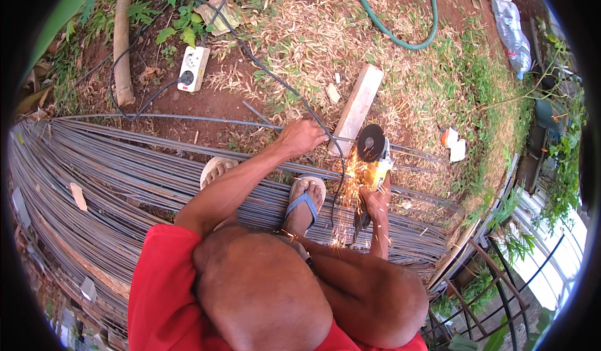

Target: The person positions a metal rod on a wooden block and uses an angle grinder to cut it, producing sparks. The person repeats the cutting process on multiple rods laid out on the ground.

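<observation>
My right hand [375,202] is closed around a yellow angle grinder [376,173] with a dark cutting disc [370,142]. The disc meets a thin steel rod [213,120] just right of a wooden block [359,104], and orange sparks [350,182] spray down toward me. Left of the disc, my left hand [302,138] grips the rod, its fingertips close to the block's near end. A black cable passes over the rod beside that hand. My own hand and the sparks partly hide the grinder's body.
Many long steel rods [125,182] lie bundled under my sandalled feet. A white power strip [193,68] with a black plug sits at the far left, its cable [275,76] crossing the ground. A green hose [400,41] and a plastic bottle [512,35] lie farther off.
</observation>
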A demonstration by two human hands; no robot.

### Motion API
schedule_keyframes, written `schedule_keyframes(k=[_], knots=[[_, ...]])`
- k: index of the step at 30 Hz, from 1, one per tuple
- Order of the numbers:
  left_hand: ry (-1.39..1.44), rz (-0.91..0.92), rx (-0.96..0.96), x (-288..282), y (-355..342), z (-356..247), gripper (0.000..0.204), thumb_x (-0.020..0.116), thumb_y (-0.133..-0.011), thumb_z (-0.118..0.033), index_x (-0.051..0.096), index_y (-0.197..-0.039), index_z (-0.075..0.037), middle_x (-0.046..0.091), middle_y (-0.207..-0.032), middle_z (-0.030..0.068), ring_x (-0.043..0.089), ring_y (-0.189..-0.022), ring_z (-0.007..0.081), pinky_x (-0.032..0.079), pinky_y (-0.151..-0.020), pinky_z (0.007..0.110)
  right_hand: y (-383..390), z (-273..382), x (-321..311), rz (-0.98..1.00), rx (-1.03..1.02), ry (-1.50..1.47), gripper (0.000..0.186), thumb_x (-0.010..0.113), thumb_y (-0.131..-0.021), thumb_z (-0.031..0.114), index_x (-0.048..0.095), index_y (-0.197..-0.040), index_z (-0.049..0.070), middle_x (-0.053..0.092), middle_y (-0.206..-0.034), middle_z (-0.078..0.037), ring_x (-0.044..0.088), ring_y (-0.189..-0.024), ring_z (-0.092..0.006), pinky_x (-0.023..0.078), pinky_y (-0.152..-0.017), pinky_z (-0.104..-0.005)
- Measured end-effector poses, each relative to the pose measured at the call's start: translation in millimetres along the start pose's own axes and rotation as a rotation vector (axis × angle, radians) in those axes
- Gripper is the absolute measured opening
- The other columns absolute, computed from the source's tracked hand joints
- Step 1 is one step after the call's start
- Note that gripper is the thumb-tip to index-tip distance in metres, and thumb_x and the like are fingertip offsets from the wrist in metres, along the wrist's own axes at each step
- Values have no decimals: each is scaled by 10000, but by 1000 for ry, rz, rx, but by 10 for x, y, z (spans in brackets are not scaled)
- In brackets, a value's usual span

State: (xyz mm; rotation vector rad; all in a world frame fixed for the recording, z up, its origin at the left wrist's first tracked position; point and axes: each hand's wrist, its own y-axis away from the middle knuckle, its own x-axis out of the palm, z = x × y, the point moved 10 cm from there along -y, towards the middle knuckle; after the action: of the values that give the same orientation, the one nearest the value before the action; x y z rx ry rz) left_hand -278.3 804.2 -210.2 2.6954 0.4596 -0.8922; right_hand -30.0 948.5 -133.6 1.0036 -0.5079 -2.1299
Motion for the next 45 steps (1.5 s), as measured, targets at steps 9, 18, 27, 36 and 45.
schedule_keyframes(k=[9,18,27,36,45], knots=[[-7,5,6,33,2,42,336,688,-996,-401,812,-995,-89,769,-938,101,755,-767,301,629,-683,465,154,-49,-13,28,-23,109,607,769,-747,44,543,-1309,3,688,-1017,-89,660,-855,-188,558,-796,-339],[-6,11,-2,39,-2,49,331,696,-992,-406,824,-1001,-101,779,-928,95,759,-772,287,636,-696,456,4,-20,-27,-10,-72,102,603,766,-743,23,536,-1300,6,685,-1017,-95,661,-856,-197,564,-792,-356],[-27,44,-24,58,16,48,323,690,-994,-395,822,-1010,-100,773,-919,92,757,-773,287,642,-704,458,174,-1,10,30,25,101,642,773,-737,36,538,-1333,6,693,-1025,-102,666,-906,-205,555,-828,-357],[-6,31,-4,54,19,49,351,678,-1002,-414,819,-1025,-93,772,-929,106,754,-767,269,643,-679,443,42,-67,2,44,-7,138,636,786,-760,65,531,-1340,6,690,-1080,-126,669,-933,-223,558,-846,-369],[-14,78,-13,100,-24,22,334,672,-1011,-394,815,-1022,-92,782,-972,102,767,-814,285,647,-733,455,13,-57,2,35,45,66,680,755,-734,0,508,-1367,10,680,-1059,-83,657,-888,-181,556,-766,-333]])
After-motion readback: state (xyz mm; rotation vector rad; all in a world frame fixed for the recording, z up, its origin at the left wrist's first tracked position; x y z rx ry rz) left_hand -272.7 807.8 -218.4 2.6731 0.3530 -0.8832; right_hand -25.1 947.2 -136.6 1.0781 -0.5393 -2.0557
